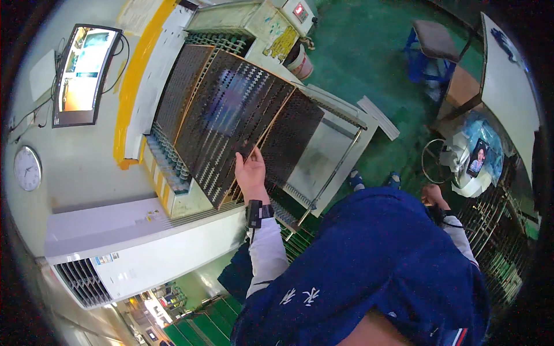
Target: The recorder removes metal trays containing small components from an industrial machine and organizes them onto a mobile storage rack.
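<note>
Left hand (pixel 250 170) gripping perforated tray (pixel 231 124) edge, right hand (pixel 434 196) well apart

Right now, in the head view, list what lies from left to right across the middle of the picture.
Wall clock → wall screen → dark perforated tray with the left hand at its lower edge → grey metal table → right hand → white drum holding a phone.
</note>
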{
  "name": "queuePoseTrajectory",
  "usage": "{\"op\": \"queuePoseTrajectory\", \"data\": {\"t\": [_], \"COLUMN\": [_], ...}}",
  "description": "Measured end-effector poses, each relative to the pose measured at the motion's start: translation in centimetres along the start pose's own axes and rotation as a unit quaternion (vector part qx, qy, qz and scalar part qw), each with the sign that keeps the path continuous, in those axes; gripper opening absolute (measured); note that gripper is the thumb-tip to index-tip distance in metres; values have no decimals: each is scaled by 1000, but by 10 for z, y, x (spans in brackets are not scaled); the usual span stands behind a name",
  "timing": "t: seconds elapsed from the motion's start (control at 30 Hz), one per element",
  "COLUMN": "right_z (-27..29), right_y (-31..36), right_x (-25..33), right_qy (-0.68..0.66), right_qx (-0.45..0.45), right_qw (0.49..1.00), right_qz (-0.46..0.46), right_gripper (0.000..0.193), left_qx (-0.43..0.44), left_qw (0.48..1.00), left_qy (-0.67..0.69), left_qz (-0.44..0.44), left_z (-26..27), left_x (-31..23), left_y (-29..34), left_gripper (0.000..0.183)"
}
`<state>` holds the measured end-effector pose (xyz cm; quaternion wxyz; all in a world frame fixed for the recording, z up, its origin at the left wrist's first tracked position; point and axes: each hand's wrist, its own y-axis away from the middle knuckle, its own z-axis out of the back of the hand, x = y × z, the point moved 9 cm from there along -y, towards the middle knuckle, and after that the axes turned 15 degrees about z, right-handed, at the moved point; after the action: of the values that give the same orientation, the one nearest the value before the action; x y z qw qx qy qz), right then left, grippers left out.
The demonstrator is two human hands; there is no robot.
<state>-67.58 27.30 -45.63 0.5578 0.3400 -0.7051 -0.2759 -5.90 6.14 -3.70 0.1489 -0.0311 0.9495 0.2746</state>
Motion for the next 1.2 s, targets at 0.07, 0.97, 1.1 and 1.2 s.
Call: {"op": "queuePoseTrajectory", "data": {"t": [0.07,0.97,1.1,1.2], "right_z": [-1,13,-78,-80], "right_y": [2,16,69,66], "right_x": [-4,36,108,123], "right_qy": [37,448,670,697], "right_qx": [-6,-119,62,24], "right_qw": [999,825,597,645], "right_qz": [-17,324,437,312], "right_gripper": [28,15,18,15], "left_qx": [-6,67,30,64], "left_qw": [999,991,992,988], "left_qy": [-11,-36,-35,-51], "left_qz": [34,113,118,131], "left_z": [-1,-37,-7,-12], "left_x": [5,6,-7,-16], "left_y": [-1,-54,-48,-49], "left_gripper": [32,37,38,42]}}
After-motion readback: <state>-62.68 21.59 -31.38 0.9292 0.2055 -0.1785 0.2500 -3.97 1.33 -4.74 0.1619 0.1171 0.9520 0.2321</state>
